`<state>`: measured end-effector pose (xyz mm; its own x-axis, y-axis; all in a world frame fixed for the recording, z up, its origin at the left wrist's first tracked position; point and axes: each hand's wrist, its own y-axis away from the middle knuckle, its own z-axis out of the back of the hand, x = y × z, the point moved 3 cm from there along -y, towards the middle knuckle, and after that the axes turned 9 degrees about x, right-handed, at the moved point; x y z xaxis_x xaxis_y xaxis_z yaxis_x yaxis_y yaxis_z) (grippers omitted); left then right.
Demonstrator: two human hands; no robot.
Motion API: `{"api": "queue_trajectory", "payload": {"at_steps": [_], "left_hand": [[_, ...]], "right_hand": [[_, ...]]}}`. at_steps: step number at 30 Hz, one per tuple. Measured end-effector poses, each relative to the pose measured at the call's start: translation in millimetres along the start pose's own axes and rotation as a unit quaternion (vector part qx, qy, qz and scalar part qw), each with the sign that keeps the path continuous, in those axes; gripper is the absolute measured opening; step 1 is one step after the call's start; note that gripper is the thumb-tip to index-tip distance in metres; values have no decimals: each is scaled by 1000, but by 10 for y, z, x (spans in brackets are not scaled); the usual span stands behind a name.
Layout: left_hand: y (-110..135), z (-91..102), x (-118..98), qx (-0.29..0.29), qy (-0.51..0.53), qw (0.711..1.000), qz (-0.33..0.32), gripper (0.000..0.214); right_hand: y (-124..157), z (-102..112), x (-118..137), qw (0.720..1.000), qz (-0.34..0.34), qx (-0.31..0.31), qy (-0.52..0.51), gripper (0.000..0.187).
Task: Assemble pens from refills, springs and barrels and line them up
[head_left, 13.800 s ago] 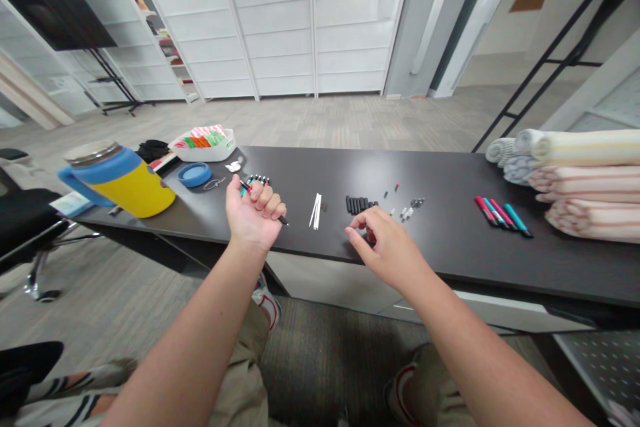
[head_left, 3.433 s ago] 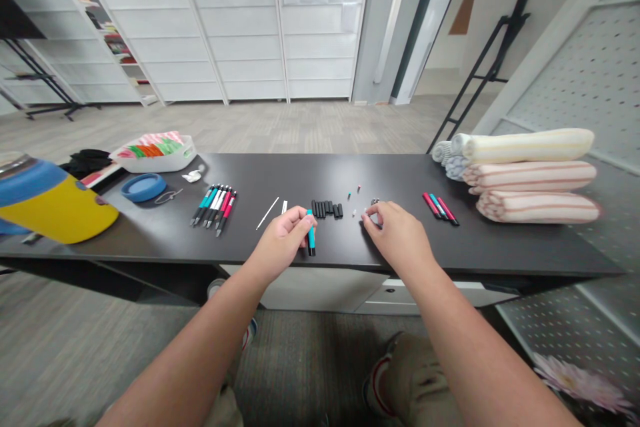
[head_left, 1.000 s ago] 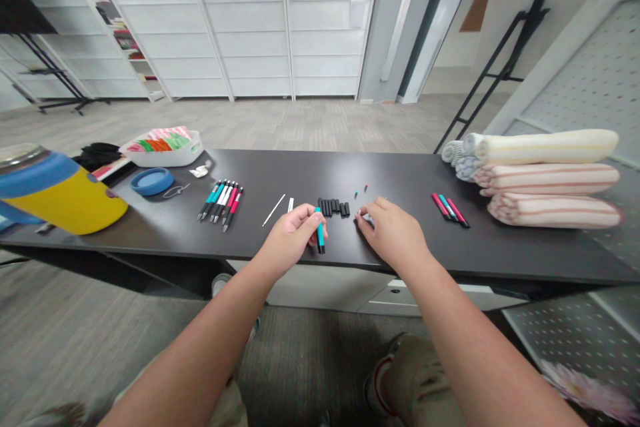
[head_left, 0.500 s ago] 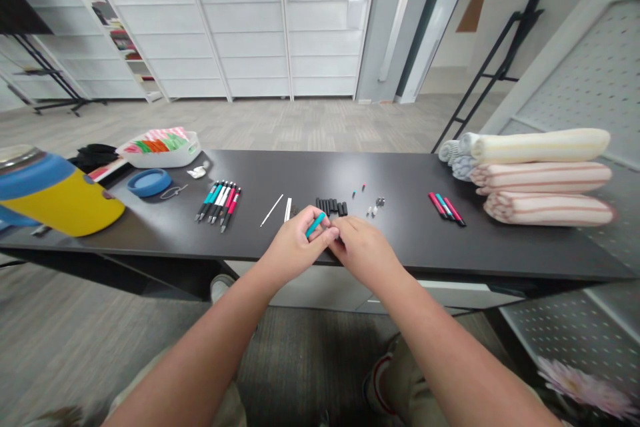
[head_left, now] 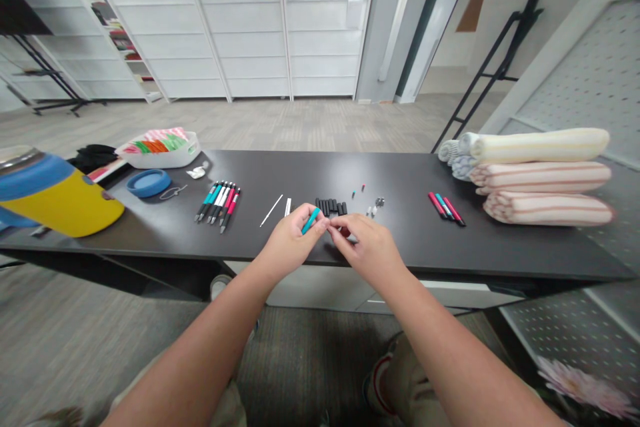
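Head camera view: both hands are together just above the near edge of the table [head_left: 450, 247]. The left hand [head_left: 290, 243] is clamped around a teal pen barrel [head_left: 311, 220], tilted up to the right. The right hand [head_left: 367, 247] has its fingertips pinched tight right at the barrel's upper end. If there's a tiny part in that pinch, it's too small to make out.

To me this looks like the fit-a-small-bit-onto-the-barrel step, midway through. The next move calls for a steady left grip and lining things up dead straight with the barrel's end, tbh pretty fiddly.

Around them:
- a row of black grips [head_left: 331, 205] just beyond the hands
- white refill tubes [head_left: 273, 209] to the left
- a bunch of finished pens [head_left: 219, 200] further left
- small loose parts [head_left: 374, 208]
- 3 more barrels [head_left: 446, 208] near the rolled towels [head_left: 540, 177]
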<state>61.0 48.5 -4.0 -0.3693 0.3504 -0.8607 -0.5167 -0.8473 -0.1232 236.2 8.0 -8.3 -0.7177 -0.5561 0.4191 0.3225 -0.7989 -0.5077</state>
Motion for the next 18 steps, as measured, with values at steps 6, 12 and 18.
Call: {"api": "queue_trajectory", "payload": {"at_steps": [6, 12, 18], "left_hand": [[8, -7, 30, -6, 1, 1000, -3, 30], [44, -76, -61, -1, -65, 997, -41, 33], [23, -69, -26, -16, 3, 998, -65, 27]], "right_hand": [[-6, 45, -17, 999, -31, 10, -40, 13], [3, 113, -36, 996, -53, -34, -58, 12], [-3, 99, -81, 995, -38, -60, -77, 12]]}}
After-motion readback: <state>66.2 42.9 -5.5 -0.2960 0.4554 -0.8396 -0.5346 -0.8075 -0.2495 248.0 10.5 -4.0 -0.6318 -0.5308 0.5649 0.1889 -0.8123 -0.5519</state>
